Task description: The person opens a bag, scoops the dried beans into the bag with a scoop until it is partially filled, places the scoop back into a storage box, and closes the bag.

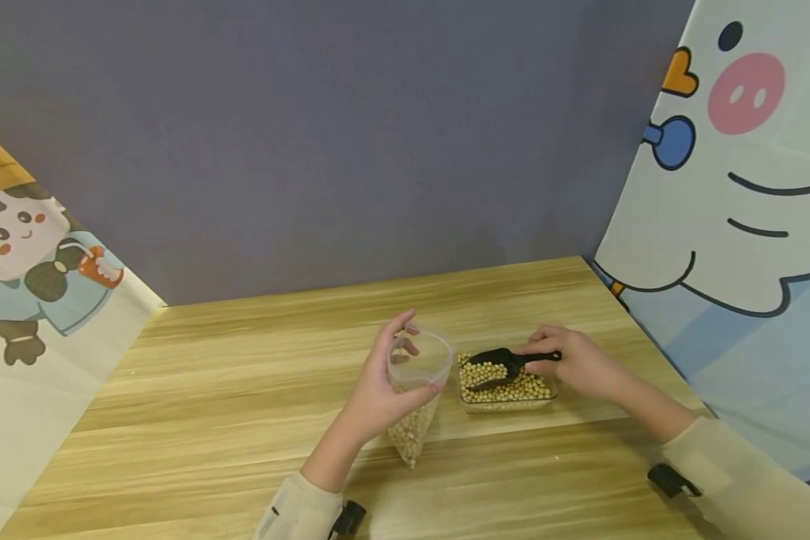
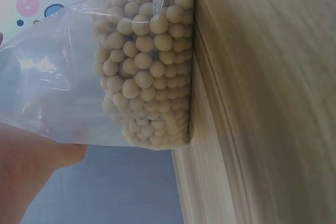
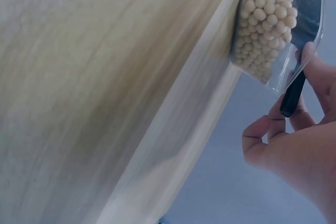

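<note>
Along the near side of the scene, two pale sleeves [image 1: 736, 472] reach in from left and right, each with a small black clip [image 1: 349, 517] at the cuff. Beyond them spreads a wood-grained surface [image 1: 209, 420] with light and darker bands. On it, near the middle, a clear bag [image 1: 412, 431] stands with its round mouth spread wide, the lower part filled with round, pale yellow pellets [image 2: 142, 56] and the upper part see-through. The left hand [image 1: 381, 386] grasps this bag near the mouth from the left side, thumb on the near side and fingers curved round the far side. Just to the right sits a shallow, clear rectangular container [image 1: 509, 406], holding more of the same pellets; whether it touches the bag, I cannot tell. A black scoop [image 1: 509, 358] lies among them, bowl to the left with pellets in it, handle pointing right. The right hand [image 1: 574, 364] pinches that handle above the container's right side. Farther off rises a plain grey wall [image 1: 378, 150], flanked by a cartoon-printed left panel [image 1: 13, 427] and right panel [image 1: 769, 247].
</note>
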Action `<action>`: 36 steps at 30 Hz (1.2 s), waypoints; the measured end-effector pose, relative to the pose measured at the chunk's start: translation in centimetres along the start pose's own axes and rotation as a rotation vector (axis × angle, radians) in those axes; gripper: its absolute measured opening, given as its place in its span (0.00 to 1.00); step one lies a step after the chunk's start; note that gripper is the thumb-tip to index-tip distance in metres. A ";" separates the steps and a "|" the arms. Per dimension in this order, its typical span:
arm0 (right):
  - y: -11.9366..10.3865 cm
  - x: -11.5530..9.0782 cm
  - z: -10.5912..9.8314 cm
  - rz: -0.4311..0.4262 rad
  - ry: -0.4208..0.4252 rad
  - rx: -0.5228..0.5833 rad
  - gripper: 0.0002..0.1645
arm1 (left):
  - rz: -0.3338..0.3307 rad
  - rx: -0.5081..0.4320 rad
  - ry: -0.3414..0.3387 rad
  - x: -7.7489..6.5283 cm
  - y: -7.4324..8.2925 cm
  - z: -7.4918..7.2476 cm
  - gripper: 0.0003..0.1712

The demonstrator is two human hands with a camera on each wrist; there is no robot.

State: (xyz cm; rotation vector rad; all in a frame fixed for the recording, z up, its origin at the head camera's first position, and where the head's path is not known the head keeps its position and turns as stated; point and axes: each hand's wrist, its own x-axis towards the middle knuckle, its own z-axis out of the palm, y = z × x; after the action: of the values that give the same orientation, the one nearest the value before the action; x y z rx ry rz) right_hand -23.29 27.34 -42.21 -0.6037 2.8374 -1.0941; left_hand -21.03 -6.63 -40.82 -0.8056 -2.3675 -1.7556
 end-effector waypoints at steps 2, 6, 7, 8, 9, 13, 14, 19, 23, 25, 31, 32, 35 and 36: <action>0.0 0.0 0.0 0.014 -0.001 0.010 0.18 | 0.001 -0.001 -0.001 0.0 0.0 0.0 0.59; 0.0 -0.1 0.0 0.008 0.006 0.010 0.17 | 0.001 -0.004 0.001 0.0 0.0 0.0 0.59; 0.0 -0.1 0.1 0.003 0.011 0.006 0.17 | 0.003 -0.004 0.002 0.0 0.0 0.0 0.58; -0.1 -0.2 0.1 -0.002 0.011 0.004 0.16 | 0.003 -0.004 0.001 0.0 0.0 0.0 0.58; -0.1 -0.2 0.1 -0.006 0.010 0.001 0.16 | 0.004 -0.005 0.001 0.1 0.0 0.1 0.58; -0.3 -0.4 0.2 -0.015 0.007 -0.008 0.16 | 0.005 -0.003 -0.003 0.1 0.0 0.2 0.58; -0.4 -0.4 0.2 -0.017 0.006 -0.009 0.16 | 0.004 -0.002 -0.004 0.1 0.0 0.2 0.58; -0.6 -0.6 0.3 -0.038 0.015 0.004 0.16 | 0.000 0.005 -0.005 0.1 0.0 0.3 0.58; -0.4 -0.9 0.4 -0.072 0.027 0.009 0.15 | -0.001 0.002 -0.004 0.1 0.1 0.3 0.57; -0.3 -1.0 0.4 -0.078 0.028 0.015 0.15 | -0.002 0.005 -0.005 0.1 0.1 0.4 0.57; 0.1 -1.3 0.4 -0.052 0.018 0.052 0.15 | 0.007 0.007 -0.006 0.2 0.1 0.4 0.58; 0.1 -1.3 0.4 -0.049 0.017 0.055 0.15 | 0.009 0.007 -0.006 0.2 0.1 0.4 0.58; 0.1 -1.3 0.5 -0.044 0.017 0.070 0.15 | 0.014 0.010 -0.009 0.2 0.1 0.4 0.57; 0.1 -1.3 0.5 -0.046 0.019 0.074 0.15 | 0.015 0.010 -0.009 0.2 0.1 0.4 0.57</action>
State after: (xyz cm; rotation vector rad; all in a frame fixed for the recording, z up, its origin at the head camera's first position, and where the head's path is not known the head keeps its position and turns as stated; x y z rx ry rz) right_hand -21.99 27.54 -42.79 -0.6591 2.7974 -1.2124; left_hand -21.02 -6.19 -40.81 -0.8302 -2.3680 -1.7361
